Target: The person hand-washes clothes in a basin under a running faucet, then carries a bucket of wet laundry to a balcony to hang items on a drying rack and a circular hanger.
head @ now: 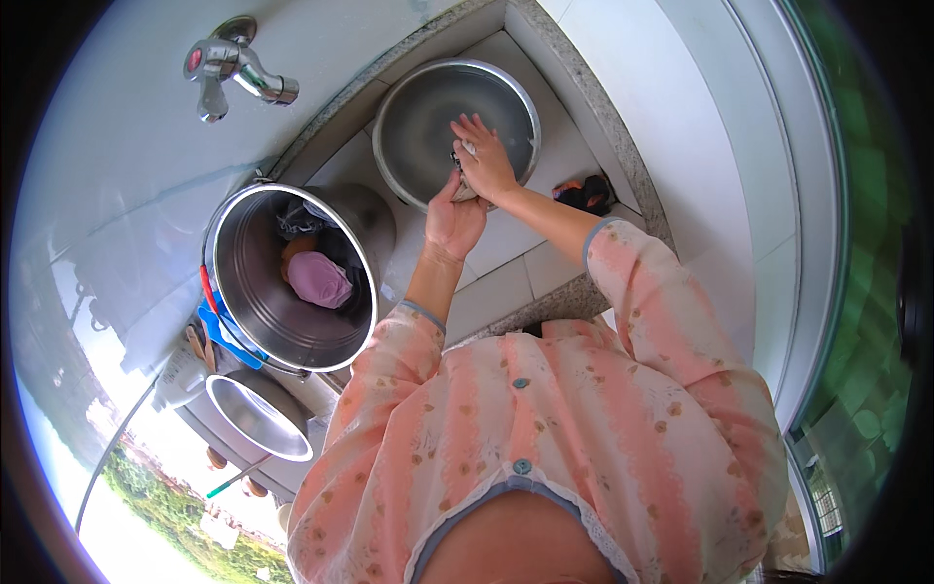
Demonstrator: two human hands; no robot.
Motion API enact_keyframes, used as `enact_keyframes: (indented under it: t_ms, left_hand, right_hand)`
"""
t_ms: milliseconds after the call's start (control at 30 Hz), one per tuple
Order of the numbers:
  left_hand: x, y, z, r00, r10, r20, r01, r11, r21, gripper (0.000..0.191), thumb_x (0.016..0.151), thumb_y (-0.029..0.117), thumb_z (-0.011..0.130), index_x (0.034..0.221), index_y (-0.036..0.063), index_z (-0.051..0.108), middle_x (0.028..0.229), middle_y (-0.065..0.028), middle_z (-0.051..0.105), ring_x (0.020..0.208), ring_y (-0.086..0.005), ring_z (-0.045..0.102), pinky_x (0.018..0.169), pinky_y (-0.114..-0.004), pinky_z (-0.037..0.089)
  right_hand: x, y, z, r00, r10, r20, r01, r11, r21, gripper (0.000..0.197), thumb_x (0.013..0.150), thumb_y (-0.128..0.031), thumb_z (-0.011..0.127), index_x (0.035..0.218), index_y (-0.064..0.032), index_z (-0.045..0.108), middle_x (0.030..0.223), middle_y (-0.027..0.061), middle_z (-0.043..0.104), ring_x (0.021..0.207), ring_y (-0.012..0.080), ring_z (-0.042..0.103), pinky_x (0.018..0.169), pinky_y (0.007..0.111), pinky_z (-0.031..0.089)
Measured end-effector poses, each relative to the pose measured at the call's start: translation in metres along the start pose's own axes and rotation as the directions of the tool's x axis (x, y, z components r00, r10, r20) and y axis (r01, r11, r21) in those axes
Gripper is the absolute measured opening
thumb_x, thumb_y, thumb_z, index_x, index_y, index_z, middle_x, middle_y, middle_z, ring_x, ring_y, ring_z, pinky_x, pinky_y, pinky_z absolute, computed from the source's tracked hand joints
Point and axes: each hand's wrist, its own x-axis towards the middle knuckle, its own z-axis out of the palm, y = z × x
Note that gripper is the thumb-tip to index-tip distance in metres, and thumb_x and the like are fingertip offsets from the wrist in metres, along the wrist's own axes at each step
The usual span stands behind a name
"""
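Observation:
My left hand (454, 223) is palm up at the near rim of a round metal basin (408, 120) of cloudy water. Pressed over it from above is my right hand (484, 162), its fingers stretched out flat. Between the two palms is a small whitish cloth (462, 192) with a dark patterned part, mostly hidden by the hands. On the tiles right of the basin lies a crumpled black cloth item (584, 195) with orange patches.
A tall metal bucket (244, 292) at the left holds a lilac cloth (319, 279) and darker fabrics. Above it a chrome tap (244, 69) juts from the wall. A granite curb (631, 139) borders the tiled basin area. A smaller metal bowl (259, 420) and blue plastic item (226, 336) are lower left.

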Motion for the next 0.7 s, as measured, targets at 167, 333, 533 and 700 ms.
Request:
enact_keyframes:
  t_ms: [167, 333, 533, 700]
  left_hand:
    - [-0.002, 0.014, -0.033, 0.91, 0.277, 0.308, -0.253, 0.96, -0.117, 0.046, 0.097, 0.027, 0.034, 0.138, 0.0068, 0.036, 0.139, -0.0076, 0.043, 0.128, -0.0231, 0.04, 0.109, -0.037, 0.028]
    - [0.01, -0.008, -0.005, 0.996, 0.077, -0.039, -0.071, 0.987, 0.144, 0.056, 0.097, 0.04, 0.024, 0.143, 0.0087, 0.025, 0.149, -0.0089, 0.027, 0.139, -0.0256, 0.022, 0.114, -0.042, 0.015]
    - [0.012, 0.011, -0.014, 0.987, 0.131, 0.098, -0.135, 0.99, 0.036, 0.046, 0.098, 0.031, 0.031, 0.136, 0.0061, 0.038, 0.14, -0.0092, 0.041, 0.129, -0.0236, 0.039, 0.11, -0.037, 0.028]
    - [0.012, 0.013, -0.006, 0.999, 0.051, 0.0, -0.051, 0.998, 0.03, 0.047, 0.098, 0.03, 0.031, 0.14, 0.0081, 0.033, 0.144, -0.0069, 0.036, 0.131, -0.0232, 0.036, 0.111, -0.037, 0.024]
  right_hand:
    - [-0.05, -0.085, 0.012, 0.973, -0.202, -0.109, 0.195, 0.978, -0.073, 0.035, 0.089, -0.021, 0.05, 0.121, -0.0081, 0.057, 0.133, 0.0133, 0.049, 0.131, 0.0307, 0.036, 0.109, 0.049, 0.022]
    - [-0.002, -0.011, 0.007, 0.994, 0.105, 0.0, -0.105, 0.992, 0.074, 0.038, 0.088, -0.023, 0.053, 0.123, -0.0096, 0.055, 0.133, 0.0116, 0.05, 0.131, 0.0294, 0.035, 0.108, 0.053, 0.02]
    - [-0.031, -0.033, 0.02, 0.997, -0.016, 0.073, 0.011, 0.998, 0.069, 0.042, 0.088, -0.028, 0.054, 0.125, -0.0085, 0.054, 0.14, 0.0112, 0.042, 0.136, 0.0294, 0.029, 0.111, 0.051, 0.013]
    - [-0.018, -0.033, 0.014, 0.983, 0.184, 0.01, -0.184, 0.979, 0.089, 0.045, 0.093, -0.033, 0.046, 0.134, -0.0148, 0.046, 0.145, 0.01, 0.035, 0.138, 0.03, 0.025, 0.11, 0.053, 0.017]
